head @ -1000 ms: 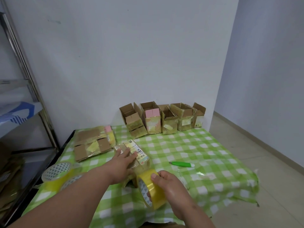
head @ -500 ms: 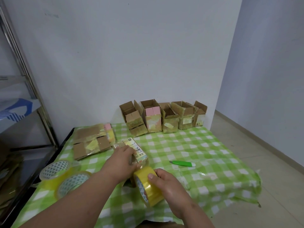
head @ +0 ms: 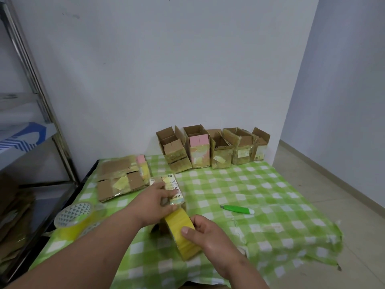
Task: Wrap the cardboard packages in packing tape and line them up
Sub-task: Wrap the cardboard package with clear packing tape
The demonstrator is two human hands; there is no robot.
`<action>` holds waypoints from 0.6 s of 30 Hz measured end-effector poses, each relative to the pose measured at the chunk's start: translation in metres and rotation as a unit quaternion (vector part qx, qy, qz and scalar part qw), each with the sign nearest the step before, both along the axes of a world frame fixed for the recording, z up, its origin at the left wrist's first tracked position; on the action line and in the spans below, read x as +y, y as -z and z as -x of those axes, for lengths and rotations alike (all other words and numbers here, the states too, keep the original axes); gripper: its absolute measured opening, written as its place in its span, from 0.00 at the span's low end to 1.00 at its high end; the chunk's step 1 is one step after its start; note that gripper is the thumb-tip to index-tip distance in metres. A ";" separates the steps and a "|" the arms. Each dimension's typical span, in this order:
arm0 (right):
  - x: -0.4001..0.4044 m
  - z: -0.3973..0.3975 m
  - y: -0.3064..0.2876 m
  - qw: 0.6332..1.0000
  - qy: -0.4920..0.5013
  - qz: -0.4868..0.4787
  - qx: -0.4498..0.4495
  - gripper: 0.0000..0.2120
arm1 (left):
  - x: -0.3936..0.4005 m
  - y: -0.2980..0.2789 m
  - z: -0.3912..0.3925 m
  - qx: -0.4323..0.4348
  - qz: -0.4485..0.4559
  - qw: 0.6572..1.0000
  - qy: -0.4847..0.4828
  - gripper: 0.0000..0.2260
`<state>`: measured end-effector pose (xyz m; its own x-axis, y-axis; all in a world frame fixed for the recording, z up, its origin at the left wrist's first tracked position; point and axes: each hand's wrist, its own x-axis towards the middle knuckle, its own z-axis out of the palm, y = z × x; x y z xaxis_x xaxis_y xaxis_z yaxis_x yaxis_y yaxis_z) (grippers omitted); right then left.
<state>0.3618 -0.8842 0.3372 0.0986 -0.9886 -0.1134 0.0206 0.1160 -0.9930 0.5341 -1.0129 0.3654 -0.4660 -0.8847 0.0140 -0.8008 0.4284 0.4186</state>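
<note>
I see my left hand (head: pixel 154 202) lying on a small labelled package (head: pixel 171 189) near the middle of the counter (head: pixel 270 205), fingers pinching its near end. My right hand (head: pixel 205 231) grips a yellow tape roll (head: pixel 181 230) just in front, touching that package. Five taped boxes (head: pixel 212 151) line the far edge; flattened cardboard (head: pixel 120 178) lies by the far-left corner, a green cutter (head: pixel 237 209) to the right.

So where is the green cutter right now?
The green cutter lies flat on the checked tablecloth, right of centre in the head view, just right of the yellow tape roll.
</note>
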 end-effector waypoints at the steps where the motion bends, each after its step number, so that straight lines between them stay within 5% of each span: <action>1: 0.001 0.000 0.000 1.000 -0.002 0.001 0.001 0.06 | 0.000 -0.001 0.002 -0.001 0.003 1.000 -0.001 0.24; 9: 0.000 -0.001 -0.002 1.000 0.002 -0.001 -0.028 0.15 | -0.007 -0.011 0.008 -0.066 0.029 0.997 0.020 0.20; 18: 0.000 -0.008 0.004 0.999 0.006 0.009 -0.034 0.12 | -0.013 -0.010 -0.004 -0.052 0.040 0.997 0.031 0.20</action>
<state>0.3694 -0.8841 0.3329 0.0928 -0.9916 -0.0898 0.0894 0.0982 -0.9911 0.5377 -1.0264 0.3758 -0.5229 -0.8518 0.0320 -0.8089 0.5077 0.2966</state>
